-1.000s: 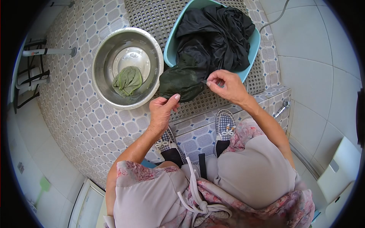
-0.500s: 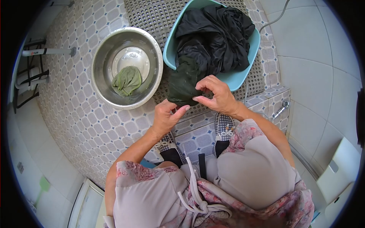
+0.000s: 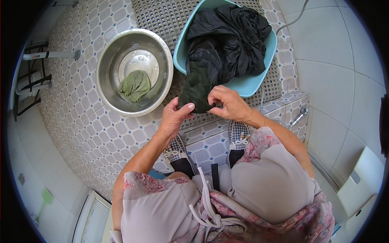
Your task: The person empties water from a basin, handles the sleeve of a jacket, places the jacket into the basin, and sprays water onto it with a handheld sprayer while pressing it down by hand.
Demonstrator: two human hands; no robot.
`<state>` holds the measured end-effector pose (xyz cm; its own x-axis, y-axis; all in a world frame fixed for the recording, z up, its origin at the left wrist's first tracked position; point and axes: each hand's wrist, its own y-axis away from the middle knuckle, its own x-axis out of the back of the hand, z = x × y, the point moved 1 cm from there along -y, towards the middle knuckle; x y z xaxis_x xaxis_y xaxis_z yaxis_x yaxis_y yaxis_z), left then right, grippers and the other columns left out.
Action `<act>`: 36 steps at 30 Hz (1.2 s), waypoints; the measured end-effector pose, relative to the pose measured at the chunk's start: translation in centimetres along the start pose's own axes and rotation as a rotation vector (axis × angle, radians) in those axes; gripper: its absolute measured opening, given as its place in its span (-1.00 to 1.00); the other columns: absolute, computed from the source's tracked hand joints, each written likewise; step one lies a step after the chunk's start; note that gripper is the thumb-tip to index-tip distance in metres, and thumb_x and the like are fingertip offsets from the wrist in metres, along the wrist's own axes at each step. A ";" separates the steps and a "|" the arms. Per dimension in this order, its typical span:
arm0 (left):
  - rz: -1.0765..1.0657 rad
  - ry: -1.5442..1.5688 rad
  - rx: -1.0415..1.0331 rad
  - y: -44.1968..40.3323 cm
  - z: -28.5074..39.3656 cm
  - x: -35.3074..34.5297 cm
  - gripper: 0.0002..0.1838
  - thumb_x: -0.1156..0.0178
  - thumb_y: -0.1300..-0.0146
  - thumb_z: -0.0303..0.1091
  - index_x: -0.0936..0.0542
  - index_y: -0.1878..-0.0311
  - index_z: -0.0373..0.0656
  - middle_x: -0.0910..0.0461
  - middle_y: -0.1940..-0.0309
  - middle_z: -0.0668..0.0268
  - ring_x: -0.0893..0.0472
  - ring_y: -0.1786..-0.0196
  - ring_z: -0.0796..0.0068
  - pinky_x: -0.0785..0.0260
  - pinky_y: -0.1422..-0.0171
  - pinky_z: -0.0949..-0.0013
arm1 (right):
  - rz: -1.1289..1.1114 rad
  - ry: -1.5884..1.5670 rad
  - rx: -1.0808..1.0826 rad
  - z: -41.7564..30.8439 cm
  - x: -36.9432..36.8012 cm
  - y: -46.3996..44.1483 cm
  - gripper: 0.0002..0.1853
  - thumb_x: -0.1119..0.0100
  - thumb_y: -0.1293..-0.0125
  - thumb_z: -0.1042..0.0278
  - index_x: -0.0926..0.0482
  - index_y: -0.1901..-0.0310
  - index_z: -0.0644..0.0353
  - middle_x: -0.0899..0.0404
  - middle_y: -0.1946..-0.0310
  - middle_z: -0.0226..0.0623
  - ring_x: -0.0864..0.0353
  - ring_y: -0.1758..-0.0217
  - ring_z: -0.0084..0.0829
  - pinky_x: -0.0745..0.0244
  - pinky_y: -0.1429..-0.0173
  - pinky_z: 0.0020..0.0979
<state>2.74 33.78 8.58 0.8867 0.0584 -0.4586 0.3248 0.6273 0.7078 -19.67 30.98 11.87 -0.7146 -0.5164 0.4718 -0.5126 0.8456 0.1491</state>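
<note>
Dark green fabric (image 3: 196,90) spills over the near edge of the tub, its loose end gathered between the person's two hands. The left hand (image 3: 175,118) pinches its lower left edge between thumb and fingers; the right hand (image 3: 230,103) grips its lower right edge with bent fingers. Whether it is one piece with the crumpled black cloth (image 3: 237,42) filling the light blue tub (image 3: 248,86) cannot be told. The tub rests on a grey perforated mat (image 3: 156,18). To its left stands a round metal basin (image 3: 106,77), a crumpled lighter green cloth (image 3: 135,86) lying inside. Around them spreads patterned tile floor (image 3: 81,89); nearer the person are two checked shoes (image 3: 239,131).
</note>
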 end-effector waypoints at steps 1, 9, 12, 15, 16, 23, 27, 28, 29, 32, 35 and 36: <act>0.004 0.007 -0.013 0.0 0.0 -0.1 -0.68 -0.35 -0.22 -0.34 -0.53 0.00 -0.17 -0.62 0.16 0.37 -0.60 0.13 0.54 -0.51 0.13 0.45 | 0.000 -0.026 -0.016 0.1 -0.1 0.0 -0.75 -0.40 0.01 0.37 -0.50 0.34 0.17 -0.49 0.38 -0.35 -0.52 0.30 -0.36 -0.46 0.28 -0.33; -0.070 -0.319 -0.240 0.8 0.5 -0.8 -0.64 -0.47 -0.06 -0.49 -0.54 0.10 -0.19 -0.57 0.25 0.46 -0.52 0.18 0.69 -0.41 0.08 0.53 | 0.007 -0.006 -0.265 -0.1 -0.5 0.4 -0.60 -0.39 -0.16 0.01 -0.52 0.44 0.21 -0.54 0.53 -0.30 -0.55 0.46 -0.31 -0.46 0.32 -0.33; -0.127 -0.413 -0.308 0.5 -0.1 -0.7 -0.69 -0.52 -0.04 -0.38 -0.55 0.25 -0.17 -0.50 0.35 0.54 -0.44 0.25 0.76 -0.34 0.17 0.57 | -0.001 -0.063 -0.325 0.4 -0.5 0.2 -0.59 -0.38 -0.19 0.06 -0.48 0.50 0.24 -0.46 0.62 -0.33 -0.53 0.50 -0.42 -0.42 0.37 -0.39; -0.122 -0.442 -0.280 0.5 -0.1 -0.5 -0.72 -0.51 -0.04 -0.37 -0.55 0.31 -0.16 -0.47 0.37 0.53 -0.42 0.28 0.76 -0.30 0.20 0.60 | -0.018 -0.253 -0.380 1.2 -0.4 0.5 -0.58 -0.35 -0.23 0.11 -0.41 0.51 0.26 -0.39 0.63 -0.41 -0.49 0.47 -0.60 -0.39 0.37 -0.45; -0.125 -0.447 -0.263 0.5 -0.2 -0.2 -0.73 -0.51 -0.05 -0.38 -0.55 0.32 -0.16 -0.47 0.35 0.52 -0.42 0.28 0.75 -0.30 0.20 0.60 | -0.038 -0.291 -0.393 1.6 -0.4 0.6 -0.60 -0.34 -0.25 0.15 -0.40 0.50 0.25 -0.38 0.62 -0.45 -0.49 0.46 -0.64 -0.39 0.37 -0.47; -0.180 -0.500 -0.324 1.0 0.0 0.5 -0.83 -0.40 -0.12 -0.53 -0.54 0.33 -0.23 -0.47 0.21 0.36 -0.46 0.20 0.66 -0.33 0.14 0.55 | -0.092 -0.797 -0.514 3.1 0.2 1.8 -0.80 -0.25 -0.33 0.38 -0.40 0.33 0.17 -0.38 0.45 -0.59 -0.49 0.38 -0.72 -0.47 0.25 -0.60; -0.189 -0.518 -0.351 1.4 0.2 0.5 -0.83 -0.41 -0.11 -0.53 -0.55 0.36 -0.23 -0.48 0.20 0.35 -0.47 0.21 0.64 -0.34 0.16 0.55 | -0.093 -0.818 -0.538 3.5 0.3 2.3 -0.84 -0.23 -0.33 0.42 -0.41 0.28 0.17 -0.40 0.39 -0.57 -0.51 0.34 -0.70 -0.53 0.17 -0.59; -0.209 -0.526 -0.369 1.5 0.2 0.5 -0.83 -0.41 -0.10 -0.53 -0.55 0.35 -0.23 -0.49 0.22 0.34 -0.47 0.22 0.64 -0.34 0.17 0.56 | -0.091 -0.797 -0.530 3.6 0.4 2.4 -0.84 -0.23 -0.33 0.43 -0.41 0.28 0.18 -0.41 0.40 -0.56 -0.52 0.33 -0.70 -0.53 0.17 -0.59; -0.229 -0.535 -0.386 1.5 0.3 0.4 -0.83 -0.41 -0.10 -0.53 -0.56 0.35 -0.24 -0.49 0.23 0.34 -0.47 0.23 0.63 -0.35 0.18 0.56 | -0.088 -0.776 -0.522 3.8 0.5 2.4 -0.85 -0.23 -0.33 0.43 -0.41 0.27 0.18 -0.41 0.40 -0.55 -0.52 0.32 -0.70 -0.53 0.16 -0.59; -0.305 -0.716 -0.489 2.0 1.1 -0.3 -0.82 -0.42 -0.06 -0.54 -0.57 0.36 -0.25 -0.52 0.26 0.32 -0.49 0.28 0.61 -0.37 0.20 0.55 | -0.156 -0.815 -0.532 4.4 1.1 2.6 -0.85 -0.23 -0.31 0.45 -0.42 0.25 0.19 -0.43 0.41 -0.55 -0.54 0.31 -0.69 -0.53 0.16 -0.58; -0.321 -0.712 -0.540 1.9 0.9 -1.0 -0.82 -0.44 -0.04 -0.55 -0.58 0.37 -0.26 -0.55 0.29 0.31 -0.50 0.32 0.59 -0.37 0.24 0.53 | -0.227 -0.883 -0.578 5.9 1.2 3.1 -0.87 -0.23 -0.30 0.48 -0.45 0.21 0.20 -0.49 0.38 -0.51 -0.57 0.29 -0.66 -0.54 0.13 -0.57; -0.327 -0.706 -0.539 1.9 0.9 -1.4 -0.82 -0.43 -0.04 -0.54 -0.58 0.37 -0.26 -0.55 0.29 0.31 -0.50 0.32 0.59 -0.38 0.25 0.53 | -0.246 -0.902 -0.597 6.1 1.2 3.1 -0.87 -0.22 -0.29 0.48 -0.47 0.20 0.21 -0.52 0.36 -0.50 -0.58 0.28 -0.64 -0.54 0.12 -0.57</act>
<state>2.41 34.22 11.07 0.8302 -0.5564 -0.0342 0.5529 0.8141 0.1775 -24.98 32.17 7.64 -0.8336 -0.3832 -0.3978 -0.5501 0.5102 0.6612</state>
